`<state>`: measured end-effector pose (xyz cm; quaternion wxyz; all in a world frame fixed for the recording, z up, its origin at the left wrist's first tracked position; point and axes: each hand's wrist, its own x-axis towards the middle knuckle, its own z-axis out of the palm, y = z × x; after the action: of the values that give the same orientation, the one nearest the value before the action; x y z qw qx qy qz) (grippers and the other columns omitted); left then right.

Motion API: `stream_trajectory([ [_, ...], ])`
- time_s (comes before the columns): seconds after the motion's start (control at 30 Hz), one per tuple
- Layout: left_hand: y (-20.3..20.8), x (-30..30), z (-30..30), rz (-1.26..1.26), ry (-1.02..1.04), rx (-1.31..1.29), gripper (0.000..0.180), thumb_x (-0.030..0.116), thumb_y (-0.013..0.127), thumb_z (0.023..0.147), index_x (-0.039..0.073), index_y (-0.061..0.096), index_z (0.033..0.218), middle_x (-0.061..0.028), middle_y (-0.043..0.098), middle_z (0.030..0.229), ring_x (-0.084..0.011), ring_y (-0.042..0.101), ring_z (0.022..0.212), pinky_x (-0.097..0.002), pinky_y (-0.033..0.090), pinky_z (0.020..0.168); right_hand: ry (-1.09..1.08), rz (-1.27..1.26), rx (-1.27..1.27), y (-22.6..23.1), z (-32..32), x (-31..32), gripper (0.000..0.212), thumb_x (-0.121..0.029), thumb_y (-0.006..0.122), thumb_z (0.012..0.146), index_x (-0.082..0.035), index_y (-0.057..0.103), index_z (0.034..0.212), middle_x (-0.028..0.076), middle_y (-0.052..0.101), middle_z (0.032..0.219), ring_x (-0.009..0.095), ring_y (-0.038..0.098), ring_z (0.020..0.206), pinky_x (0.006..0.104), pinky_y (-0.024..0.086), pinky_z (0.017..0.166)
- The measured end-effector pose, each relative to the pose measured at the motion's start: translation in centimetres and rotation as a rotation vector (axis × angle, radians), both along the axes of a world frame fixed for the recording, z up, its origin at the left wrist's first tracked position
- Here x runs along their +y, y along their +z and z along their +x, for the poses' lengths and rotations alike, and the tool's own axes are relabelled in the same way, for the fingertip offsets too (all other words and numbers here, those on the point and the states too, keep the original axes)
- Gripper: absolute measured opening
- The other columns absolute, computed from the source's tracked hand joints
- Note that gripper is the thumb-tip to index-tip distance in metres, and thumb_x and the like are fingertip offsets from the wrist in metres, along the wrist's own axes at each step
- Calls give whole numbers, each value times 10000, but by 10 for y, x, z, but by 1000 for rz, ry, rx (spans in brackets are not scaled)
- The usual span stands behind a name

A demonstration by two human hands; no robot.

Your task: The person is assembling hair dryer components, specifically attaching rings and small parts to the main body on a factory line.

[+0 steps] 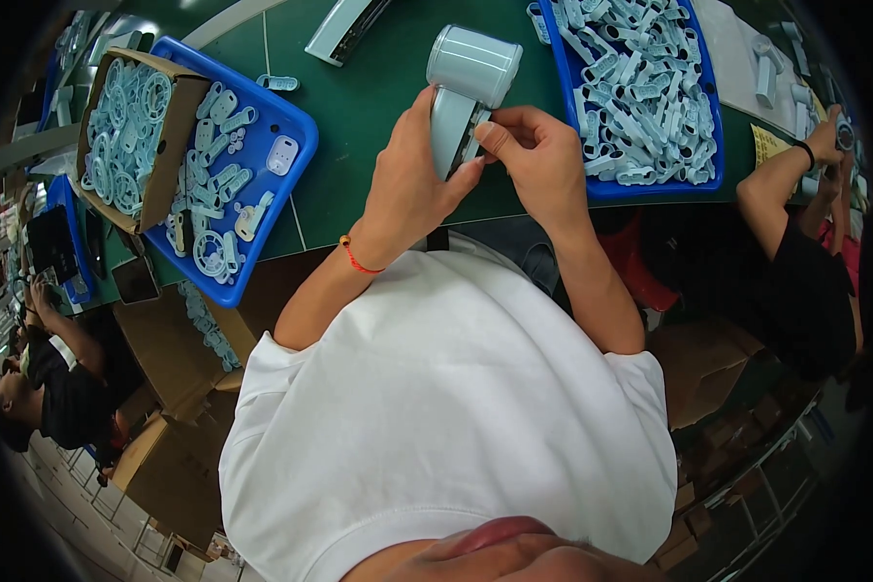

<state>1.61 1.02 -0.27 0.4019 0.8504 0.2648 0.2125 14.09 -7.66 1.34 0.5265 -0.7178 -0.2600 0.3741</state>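
Note:
A glossy pale blue-grey plastic housing [473, 64], with a thick cylindrical head and a flat handle, is held upright over the green table. My left hand [409, 179] wraps round the handle from the left, its thumb across the lower end. My right hand [545, 163] is closed at the handle's right edge, thumb and forefinger pinched beside a dark slotted strip. Any small part between those fingertips is hidden. Another long pale housing [347, 29] with a dark inner side lies beyond, cut off by the top of the view.
At the right, a blue tray [650, 187] is heaped with small pale parts. To the left, another blue tray [296, 145] carries loose parts and a cardboard box [170, 145] of rings. A loose part [277, 83] lies near it. Co-workers sit on both sides; cardboard cartons stand below.

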Motion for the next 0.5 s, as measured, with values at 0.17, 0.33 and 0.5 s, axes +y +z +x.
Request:
stream_trajectory([
  [0.17,3,3,-2,-60,-7,-12,767,159,746,709,-50,305,1301,-237,506,1115,-369,543,972,-406,472,804,-37,33,-41,1,-6,1,253,-150,672,817,63,621,944,94,656,801,119,619,694,231,500,643],
  [0.33,5,1,0,-71,3,-2,769,162,750,705,-53,307,1297,-236,511,1106,-371,547,964,-405,478,784,-81,74,-18,-7,-7,-1,256,-158,676,815,61,624,938,88,655,788,106,610,675,222,487,620],
  [0.5,3,0,3,22,13,47,737,166,741,705,-66,326,1267,-238,522,1086,-374,573,914,-400,497,737,-20,-6,67,5,3,3,244,-154,674,816,55,628,934,67,645,746,92,590,642,217,463,590],
])
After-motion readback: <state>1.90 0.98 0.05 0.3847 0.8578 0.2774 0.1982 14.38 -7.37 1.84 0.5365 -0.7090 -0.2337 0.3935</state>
